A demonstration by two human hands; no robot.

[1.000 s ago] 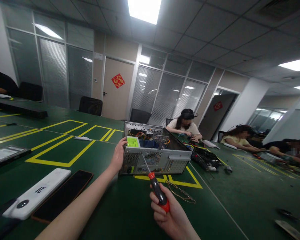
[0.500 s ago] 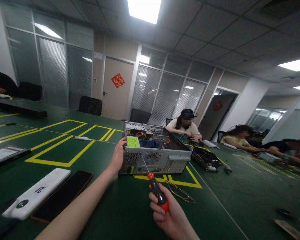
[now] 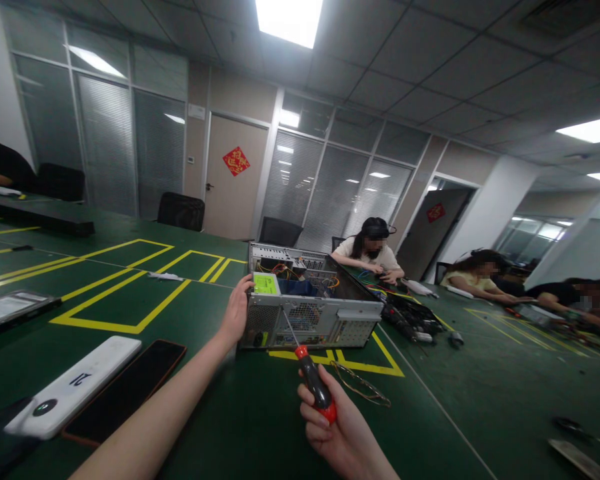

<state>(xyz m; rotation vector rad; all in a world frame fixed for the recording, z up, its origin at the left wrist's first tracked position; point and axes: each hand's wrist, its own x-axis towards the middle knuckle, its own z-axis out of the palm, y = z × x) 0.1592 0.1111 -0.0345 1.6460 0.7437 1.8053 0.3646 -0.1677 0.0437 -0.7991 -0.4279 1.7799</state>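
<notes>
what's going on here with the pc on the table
A person is working at a green table with an open computer case on it. Their left hand is pressed against the case's left side. Their right hand grips a red-and-black screwdriver, its tip at the case's rear panel. Other people are busy further along the table.

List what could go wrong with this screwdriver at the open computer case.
1. The screwdriver meets the computer case at a slant, so its tip may slip.
2. Only the left hand steadies the case; a push from the right hand may shift it.
3. The glasses near that hand could get knocked.
</notes>
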